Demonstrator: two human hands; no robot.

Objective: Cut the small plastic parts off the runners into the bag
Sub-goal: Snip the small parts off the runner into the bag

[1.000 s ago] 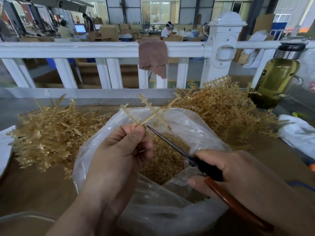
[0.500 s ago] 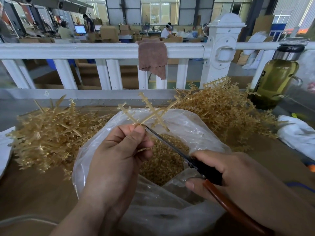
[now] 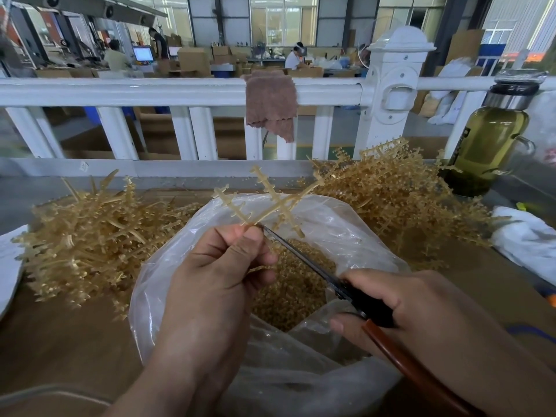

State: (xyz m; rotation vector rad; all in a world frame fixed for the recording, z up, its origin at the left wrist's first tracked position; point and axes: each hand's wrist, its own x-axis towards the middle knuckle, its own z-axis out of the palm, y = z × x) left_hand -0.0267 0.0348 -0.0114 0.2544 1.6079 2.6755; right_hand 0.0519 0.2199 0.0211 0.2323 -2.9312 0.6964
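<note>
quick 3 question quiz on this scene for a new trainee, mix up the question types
1. True or false: the left hand pinches a runner above the open bag.
2. The right hand grips: A) a knife, B) scissors, C) a brush.
3. Fill in: the brown cloth hangs over the white ____.

Key: 1 true; 2 B; 3 railing.

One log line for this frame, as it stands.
left hand: pinches runner over bag | right hand: grips scissors, tip at runner
</note>
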